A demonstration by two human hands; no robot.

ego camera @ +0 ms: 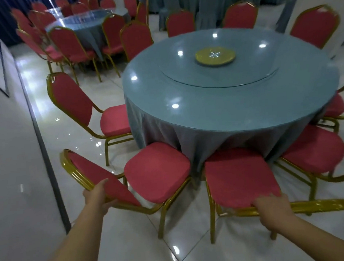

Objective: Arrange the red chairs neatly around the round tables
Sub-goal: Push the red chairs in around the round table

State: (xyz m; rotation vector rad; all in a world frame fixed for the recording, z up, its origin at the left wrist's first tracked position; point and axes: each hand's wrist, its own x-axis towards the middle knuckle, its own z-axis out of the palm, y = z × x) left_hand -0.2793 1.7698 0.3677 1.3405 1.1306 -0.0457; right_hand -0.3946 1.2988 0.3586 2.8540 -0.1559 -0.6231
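Observation:
A round table (233, 105) with a blue-grey cloth fills the middle, ringed by several red chairs with gold frames. My left hand (99, 195) grips the top of the backrest of the near-left red chair (158, 172), whose seat faces the table. My right hand (273, 209) grips the gold top rail of the near-middle red chair (238, 178), whose front touches the cloth. Another red chair (314, 150) stands close on the right.
A white wall (11, 163) runs along the left, leaving a narrow strip of glossy tile floor. A yellow plate (214, 56) sits on the table's turntable. A second round table (88, 19) with red chairs stands at the back left.

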